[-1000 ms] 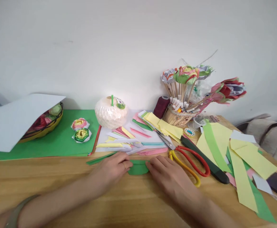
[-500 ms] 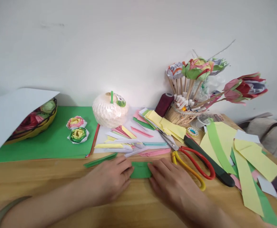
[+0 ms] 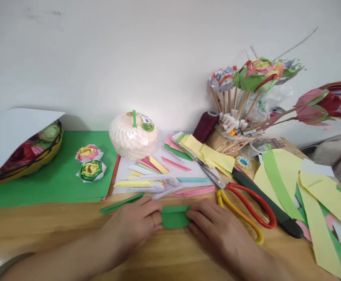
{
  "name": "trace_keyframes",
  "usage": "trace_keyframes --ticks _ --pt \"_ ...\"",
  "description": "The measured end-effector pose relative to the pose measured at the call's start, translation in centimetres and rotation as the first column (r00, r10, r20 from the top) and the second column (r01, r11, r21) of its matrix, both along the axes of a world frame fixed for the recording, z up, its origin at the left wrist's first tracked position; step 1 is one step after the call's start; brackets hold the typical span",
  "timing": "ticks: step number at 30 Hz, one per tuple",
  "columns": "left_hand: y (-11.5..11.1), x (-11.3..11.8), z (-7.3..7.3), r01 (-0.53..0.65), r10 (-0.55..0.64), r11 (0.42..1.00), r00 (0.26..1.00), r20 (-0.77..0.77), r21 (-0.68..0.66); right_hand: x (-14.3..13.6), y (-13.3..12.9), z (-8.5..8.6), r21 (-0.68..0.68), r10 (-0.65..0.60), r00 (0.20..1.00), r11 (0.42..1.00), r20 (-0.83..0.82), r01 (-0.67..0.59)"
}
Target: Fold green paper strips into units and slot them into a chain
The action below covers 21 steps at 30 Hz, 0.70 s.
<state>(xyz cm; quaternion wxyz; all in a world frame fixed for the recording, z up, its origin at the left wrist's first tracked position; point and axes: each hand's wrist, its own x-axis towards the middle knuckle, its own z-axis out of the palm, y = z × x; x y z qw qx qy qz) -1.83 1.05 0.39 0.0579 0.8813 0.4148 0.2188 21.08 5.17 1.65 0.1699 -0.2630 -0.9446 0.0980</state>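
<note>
A small green paper piece [image 3: 174, 218] lies between my hands at the front of the wooden table, its top edge folded over in a narrow strip. My left hand [image 3: 141, 224] grips its left end, with a ring on one finger. The right end is pinched by my right hand [image 3: 210, 222]. Just beyond my left hand rests a folded green strip [image 3: 122, 203]. Folded paper strips in several colours [image 3: 147, 181] lie on a white sheet behind the hands. Red-handled scissors [image 3: 252, 195] and yellow-handled scissors [image 3: 242, 216] are to the right of my right hand.
A white foam-wrapped fruit [image 3: 134, 136] stands at the back. On a green sheet [image 3: 62, 171] sit two paper flowers [image 3: 90, 162] and a basket [image 3: 46, 160]. Paper flowers on sticks [image 3: 258, 76] stand back right, near a thread spool [image 3: 206, 127] and yellow paper pieces [image 3: 317, 222].
The green paper's top edge now shows a raised, folded strip, and its lower edge looks curved. Both hands remain at its ends. The view has shifted slightly.
</note>
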Motion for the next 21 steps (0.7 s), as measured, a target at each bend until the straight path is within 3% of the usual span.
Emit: trace_keyframes --ticks 6,11,15,21 --pt "-0.11 0.12 0.45 -0.038 0.082 0.978 0.974 0.212 -0.206 0.11 0.42 0.35 -0.171 -0.044 0.999 0.984 -0.023 0.040" --pt "0.17 0.43 0.74 -0.148 0.254 0.892 0.946 0.203 -0.426 -0.16 0.40 -0.04 -0.332 -0.145 0.989 0.935 -0.033 0.126" --pt "0.23 0.79 0.60 -0.212 0.313 0.868 0.936 0.163 -0.448 -0.29 0.19 -0.41 -0.382 -0.169 0.985 0.913 -0.041 0.141" --pt "0.21 0.93 0.24 -0.245 0.342 0.872 0.925 0.168 -0.425 -0.46 0.16 -0.64 -0.325 -0.209 0.973 0.931 -0.097 0.168"
